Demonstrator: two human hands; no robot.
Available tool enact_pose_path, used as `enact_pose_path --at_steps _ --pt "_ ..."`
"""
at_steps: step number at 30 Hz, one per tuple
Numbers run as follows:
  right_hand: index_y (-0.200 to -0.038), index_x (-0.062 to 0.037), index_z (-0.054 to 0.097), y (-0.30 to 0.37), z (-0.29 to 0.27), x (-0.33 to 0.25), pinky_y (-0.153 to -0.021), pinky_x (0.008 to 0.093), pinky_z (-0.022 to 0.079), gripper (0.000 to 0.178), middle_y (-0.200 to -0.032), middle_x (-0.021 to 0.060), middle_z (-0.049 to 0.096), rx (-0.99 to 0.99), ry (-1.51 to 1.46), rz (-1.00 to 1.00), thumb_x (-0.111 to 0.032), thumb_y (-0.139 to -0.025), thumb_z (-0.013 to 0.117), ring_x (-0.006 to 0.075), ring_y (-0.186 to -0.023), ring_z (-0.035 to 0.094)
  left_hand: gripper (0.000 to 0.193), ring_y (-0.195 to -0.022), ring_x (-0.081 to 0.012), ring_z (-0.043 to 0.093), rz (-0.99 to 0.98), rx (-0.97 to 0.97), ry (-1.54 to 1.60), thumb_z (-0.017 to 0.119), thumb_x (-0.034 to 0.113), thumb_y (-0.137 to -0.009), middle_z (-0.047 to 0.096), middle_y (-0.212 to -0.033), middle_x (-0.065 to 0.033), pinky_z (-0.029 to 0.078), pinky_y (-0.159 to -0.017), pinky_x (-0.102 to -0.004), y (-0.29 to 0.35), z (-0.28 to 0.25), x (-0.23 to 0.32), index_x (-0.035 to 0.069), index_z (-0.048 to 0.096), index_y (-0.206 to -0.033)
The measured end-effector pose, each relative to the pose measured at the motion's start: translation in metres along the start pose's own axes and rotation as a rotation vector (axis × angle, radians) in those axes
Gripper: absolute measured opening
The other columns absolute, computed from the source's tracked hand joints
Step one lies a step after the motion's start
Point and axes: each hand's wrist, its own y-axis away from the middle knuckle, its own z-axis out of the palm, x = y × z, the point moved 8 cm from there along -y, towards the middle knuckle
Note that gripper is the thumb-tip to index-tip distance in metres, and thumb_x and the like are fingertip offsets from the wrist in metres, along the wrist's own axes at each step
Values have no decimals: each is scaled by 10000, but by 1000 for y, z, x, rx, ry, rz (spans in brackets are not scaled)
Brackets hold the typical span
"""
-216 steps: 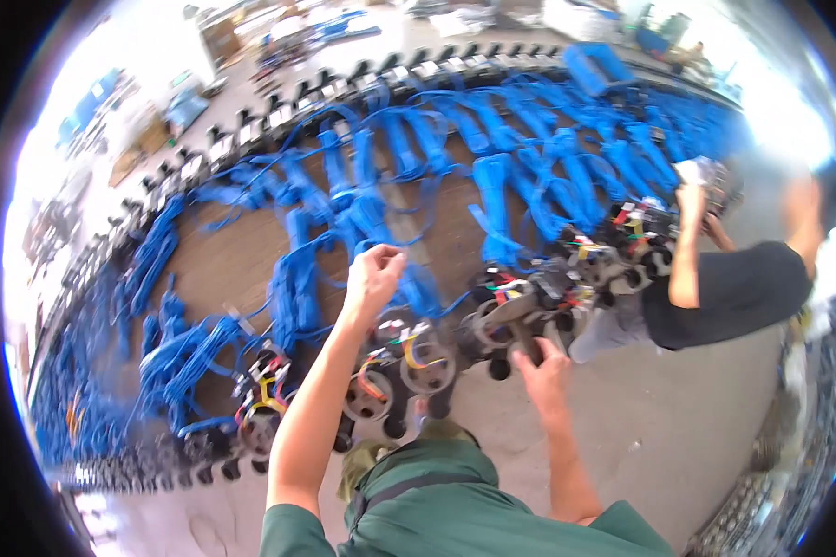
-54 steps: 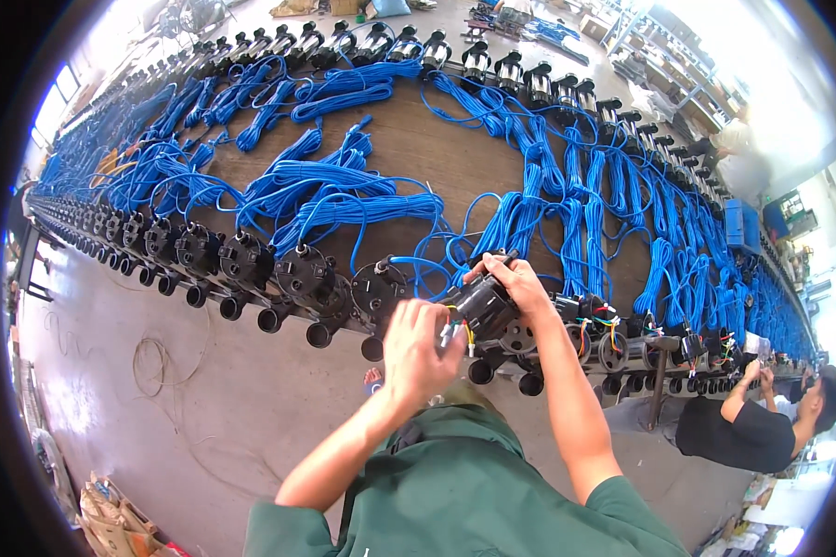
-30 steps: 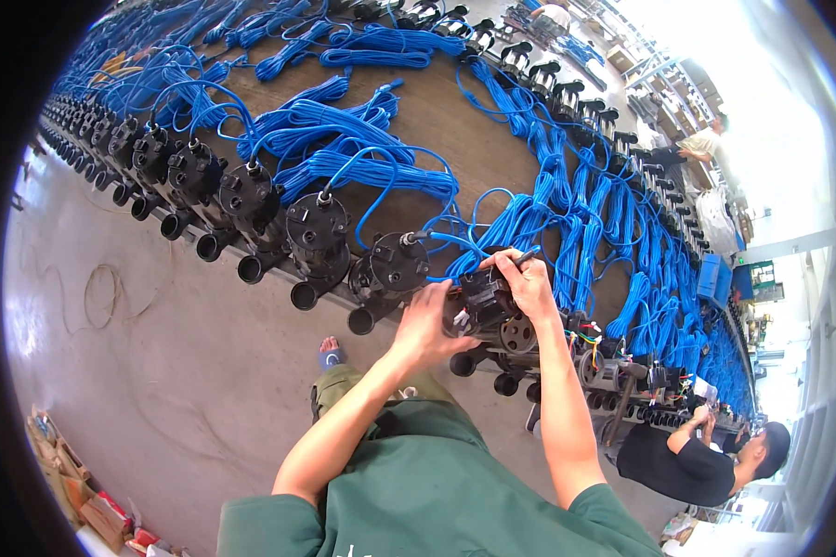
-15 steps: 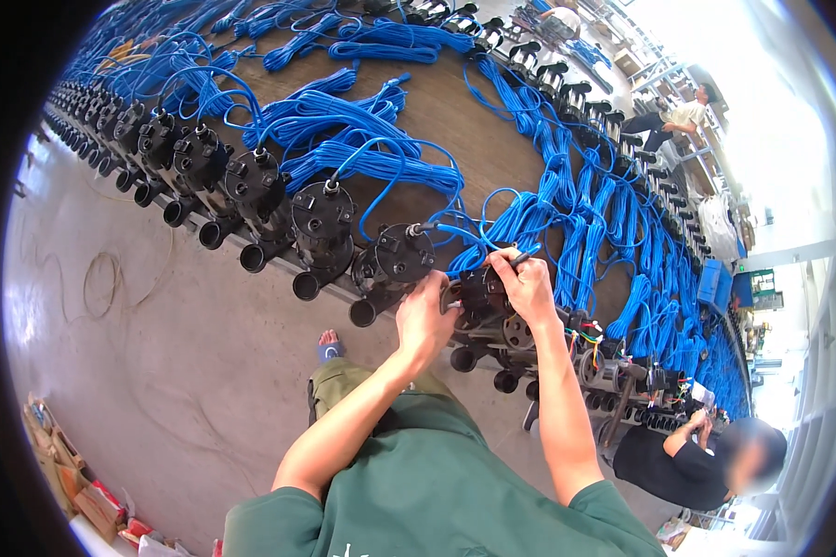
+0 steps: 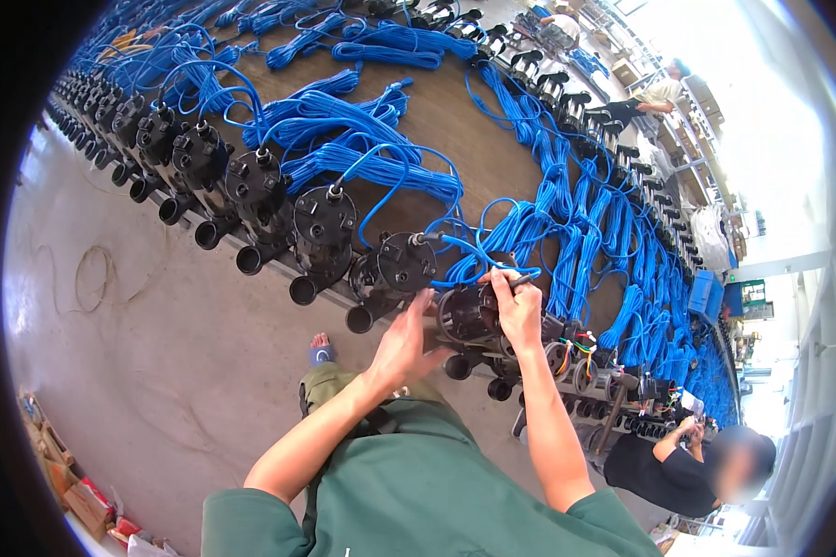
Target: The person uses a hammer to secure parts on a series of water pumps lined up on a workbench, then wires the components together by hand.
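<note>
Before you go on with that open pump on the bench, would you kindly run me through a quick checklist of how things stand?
1. Left hand steadying the open pump housing: ok, its fingers reach the near side.
2. Right hand on top of the housing: ok, it pinches a thin dark tool or lead; which one, cannot tell.
3. Blue cable clear of the opening: cannot tell, loops lie close behind the hands.
4. Neighbouring capped pump out of the way: ok, it sits just to the left, apart from the housing.
5. Co-worker clear of the hands: ok, working further along on the right.
</note>
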Motion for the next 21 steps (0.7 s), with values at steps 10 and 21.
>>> enact_pose_path --at_steps 10,21 --pt "-988 -2 754 21 14 -41 -593 404 496 284 -679 187 663 169 183 -39 -248 -1059 632 304 -606 685 1108 -1404 -413 528 -58 19 160 1000 260 -604 516 -1542 -234 453 -1177 -465 -19 23 -32 -1 452 -1531" --pt "-1056 26 720 16 14 -37 -794 450 574 217 -985 221 747 128 149 -82 -170 -1019 634 411 -905 727 1043 -1426 -279 432 -369 -245 785 826 361 -886 430 -1551 -174 338 -1209 -415 -36 17 14 32 209 -1660"
